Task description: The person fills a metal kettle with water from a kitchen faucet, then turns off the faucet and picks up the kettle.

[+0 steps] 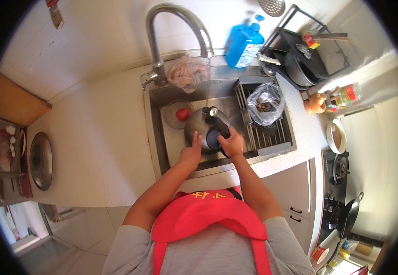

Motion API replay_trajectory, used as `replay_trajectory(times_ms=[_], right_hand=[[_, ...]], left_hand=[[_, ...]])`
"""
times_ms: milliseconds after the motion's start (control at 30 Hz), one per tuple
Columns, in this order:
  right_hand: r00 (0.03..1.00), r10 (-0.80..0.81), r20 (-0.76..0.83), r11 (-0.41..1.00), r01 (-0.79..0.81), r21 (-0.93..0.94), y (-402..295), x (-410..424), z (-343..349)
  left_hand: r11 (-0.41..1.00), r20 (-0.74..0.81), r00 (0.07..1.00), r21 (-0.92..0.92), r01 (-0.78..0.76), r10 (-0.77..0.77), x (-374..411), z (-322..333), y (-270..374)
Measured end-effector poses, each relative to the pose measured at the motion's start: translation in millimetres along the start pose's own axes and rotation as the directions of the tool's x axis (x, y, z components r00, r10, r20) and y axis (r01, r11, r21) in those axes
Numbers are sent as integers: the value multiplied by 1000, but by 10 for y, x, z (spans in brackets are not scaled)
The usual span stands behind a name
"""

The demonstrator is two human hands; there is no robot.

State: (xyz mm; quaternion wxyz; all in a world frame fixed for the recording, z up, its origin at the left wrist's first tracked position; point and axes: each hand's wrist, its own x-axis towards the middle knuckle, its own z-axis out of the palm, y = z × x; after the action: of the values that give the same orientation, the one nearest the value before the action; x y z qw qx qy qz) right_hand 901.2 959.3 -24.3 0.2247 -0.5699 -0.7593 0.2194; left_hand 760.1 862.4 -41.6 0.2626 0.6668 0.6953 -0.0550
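Observation:
A round metal kettle (199, 122) with a black handle (221, 128) stands in the stainless steel sink (171, 147). My right hand (234, 141) grips that handle. The fingers of my left hand (191, 151) lie straight against the kettle's near left side. A thin stream of water (208, 79) falls from the curved chrome faucet (151, 41) to the kettle's spout (205, 111). The round top (214, 139) looks bluish, partly covered by my right hand. Left of the kettle, a red item (182, 114) rests in a clear bowl (170, 118).
A metal rack (252, 139) spans the sink's right side, bearing a clear plastic bag (267, 103) of scraps. Behind the sink are a crumpled pink cloth (185, 72) and a blue pump bottle (245, 46). A gas stove (329, 182) with a wok (350, 216) lies right.

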Motion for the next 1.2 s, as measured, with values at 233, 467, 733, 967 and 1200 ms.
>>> replay_trajectory(times_ms=[233,467,733,967,1200], right_hand=[[998,55,37,998,-55,7,36,15,16],[997,71,39,997,-71,-20,23,5,6],[998,54,16,999,-54,7,-25,-11,-38],[997,66,31,998,-66,-10,8,14,-20],[1000,20,-15,1000,-20,-15,-64,6,-32]], left_hand=[[1000,15,1000,27,-1,0,-10,-38,25],[1000,-6,1000,30,7,-7,19,21,12],[999,21,1000,39,0,0,-30,-75,40],[999,-6,1000,55,3,-2,22,-15,32],[1000,-80,996,10,-23,24,-4,54,-22]])
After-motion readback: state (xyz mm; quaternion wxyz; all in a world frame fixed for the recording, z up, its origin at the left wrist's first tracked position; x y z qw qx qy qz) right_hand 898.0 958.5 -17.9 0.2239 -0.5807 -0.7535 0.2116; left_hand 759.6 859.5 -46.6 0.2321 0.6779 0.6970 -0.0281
